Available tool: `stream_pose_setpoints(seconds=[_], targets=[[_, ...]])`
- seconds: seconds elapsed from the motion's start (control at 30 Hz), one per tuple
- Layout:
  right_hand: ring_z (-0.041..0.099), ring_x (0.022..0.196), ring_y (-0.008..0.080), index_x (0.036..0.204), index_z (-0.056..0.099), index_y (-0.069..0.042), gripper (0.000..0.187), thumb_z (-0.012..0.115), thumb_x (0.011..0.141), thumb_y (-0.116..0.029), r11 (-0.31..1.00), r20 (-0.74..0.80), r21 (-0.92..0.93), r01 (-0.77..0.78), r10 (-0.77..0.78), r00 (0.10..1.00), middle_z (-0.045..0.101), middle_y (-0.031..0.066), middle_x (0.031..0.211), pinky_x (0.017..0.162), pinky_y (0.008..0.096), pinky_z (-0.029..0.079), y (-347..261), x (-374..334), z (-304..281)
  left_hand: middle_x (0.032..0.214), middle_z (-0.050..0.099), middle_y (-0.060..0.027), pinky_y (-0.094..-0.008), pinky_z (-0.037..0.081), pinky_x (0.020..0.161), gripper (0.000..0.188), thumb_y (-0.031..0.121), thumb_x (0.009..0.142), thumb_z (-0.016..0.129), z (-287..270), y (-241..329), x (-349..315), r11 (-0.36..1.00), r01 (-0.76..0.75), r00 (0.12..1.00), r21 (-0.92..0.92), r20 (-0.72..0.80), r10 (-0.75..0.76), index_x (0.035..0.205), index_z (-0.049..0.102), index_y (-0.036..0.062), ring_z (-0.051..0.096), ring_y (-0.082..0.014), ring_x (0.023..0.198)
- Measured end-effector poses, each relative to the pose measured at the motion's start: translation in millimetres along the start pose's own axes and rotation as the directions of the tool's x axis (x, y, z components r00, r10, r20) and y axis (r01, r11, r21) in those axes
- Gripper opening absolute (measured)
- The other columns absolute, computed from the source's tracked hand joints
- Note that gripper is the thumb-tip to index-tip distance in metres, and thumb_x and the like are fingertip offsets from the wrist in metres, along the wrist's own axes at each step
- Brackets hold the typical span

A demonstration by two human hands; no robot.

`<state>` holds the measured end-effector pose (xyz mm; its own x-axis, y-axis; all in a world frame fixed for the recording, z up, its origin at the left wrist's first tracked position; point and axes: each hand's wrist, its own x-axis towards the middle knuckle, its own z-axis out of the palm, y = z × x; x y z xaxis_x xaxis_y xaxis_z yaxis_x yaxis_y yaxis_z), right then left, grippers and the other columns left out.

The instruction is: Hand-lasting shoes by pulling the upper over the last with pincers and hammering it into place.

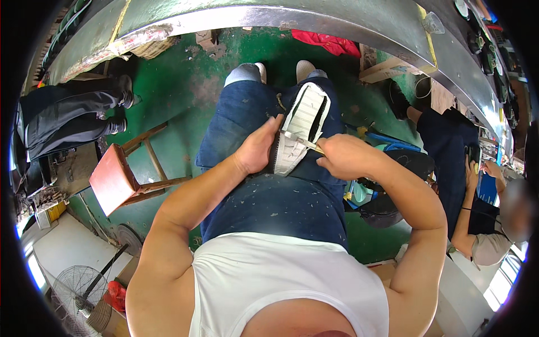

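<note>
Across my thighs lies a long, shoe-shaped piece (307, 115), with a pale ribbed underside facing up and a dark edge. Toward me its narrower part (289, 154) looks whitish and rough, with a dark rim. My left hand (259, 145) grips its left side, the thumb along the edge and the fingers partly hidden beneath. In my closed right hand (343, 155) is a slim hand tool with a yellowish handle (313, 146). The tool's pale tip rests at the middle of the piece; its exact kind is hard to make out.
A metal-edged workbench (269, 19) curves across the far side. To the left stands a stool with a reddish seat (114, 178); a fan (81, 292) is behind it. Bins with blue and green items (387, 147) sit by my right leg. Co-workers are at both sides.
</note>
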<state>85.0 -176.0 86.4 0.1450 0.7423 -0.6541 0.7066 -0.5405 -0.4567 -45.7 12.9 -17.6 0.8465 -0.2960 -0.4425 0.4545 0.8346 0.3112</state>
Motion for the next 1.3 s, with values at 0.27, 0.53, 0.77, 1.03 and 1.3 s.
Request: stream_pose_setpoints(seconds=[0.27, 0.53, 0.77, 1.03, 1.3], targets=[[0.063, 0.092, 0.0472, 0.101, 0.057, 0.001, 0.028, 0.062, 0.092, -0.025, 0.893, -0.326, 0.448, 0.043, 0.119, 0.938, 0.065, 0.0274, 0.094, 0.082, 0.0523, 0.048, -16, 29, 86, 0.137, 0.058, -0.0138, -0.0356, 0.044, 0.105, 0.062, 0.047, 0.109, 0.025, -29, -17, 47, 0.886, -0.082, 0.803, 0.456, -0.497, 0.33, 0.151, 0.039, 0.0036, 0.057, -0.0231, 0.123], [0.062, 0.101, 0.0443, 0.118, 0.053, 0.005, 0.035, 0.062, 0.091, -0.015, 0.985, -0.489, 0.161, 0.06, 0.027, 0.872, 0.064, 0.0279, 0.105, 0.087, 0.0493, 0.05, 20, 8, 46, 0.123, 0.066, -0.0256, -0.0372, 0.046, 0.102, 0.054, 0.036, 0.109, 0.032, -42, -21, 48, 0.433, -0.079, 0.687, 0.898, -0.266, 0.676, 0.135, 0.055, -0.0059, 0.061, -0.0379, 0.119], [0.065, 0.094, 0.0423, 0.117, 0.055, 0.001, 0.032, 0.064, 0.091, -0.015, 0.979, -0.591, 0.174, -0.103, 0.188, 0.785, 0.066, 0.0215, 0.101, 0.079, 0.048, 0.052, 34, 31, 66, 0.139, 0.052, -0.0292, -0.0444, 0.05, 0.099, 0.047, 0.024, 0.105, 0.042, -27, -17, 40, -0.154, -0.209, 0.651, 0.966, 0.255, 0.715, 0.148, 0.042, 0.0063, 0.06, -0.0477, 0.113], [0.064, 0.082, 0.0436, 0.102, 0.059, 0.002, 0.027, 0.062, 0.095, -0.023, 0.632, 0.043, 0.74, -0.231, 0.299, 0.953, 0.065, 0.023, 0.088, 0.077, 0.0467, 0.051, 62, 6, 12, 0.144, 0.042, -0.0352, -0.0488, 0.053, 0.095, 0.056, 0.024, 0.104, 0.043, -14, 10, 30, -0.256, 0.055, 0.92, 0.965, 0.051, 0.388, 0.156, 0.027, 0.0193, 0.06, -0.0513, 0.11], [0.064, 0.08, 0.0466, 0.097, 0.056, 0.004, 0.036, 0.051, 0.102, -0.031, 0.957, -0.471, 0.278, -0.081, 0.209, 0.857, 0.066, 0.0277, 0.085, 0.074, 0.0506, 0.051, 56, 58, 30, 0.141, 0.042, -0.0396, -0.0513, 0.057, 0.082, 0.063, 0.038, 0.102, 0.049, 23, 29, 32, -0.413, 0.137, 0.966, 0.9, -0.028, 0.258, 0.158, 0.023, 0.0272, 0.066, -0.0532, 0.094]])
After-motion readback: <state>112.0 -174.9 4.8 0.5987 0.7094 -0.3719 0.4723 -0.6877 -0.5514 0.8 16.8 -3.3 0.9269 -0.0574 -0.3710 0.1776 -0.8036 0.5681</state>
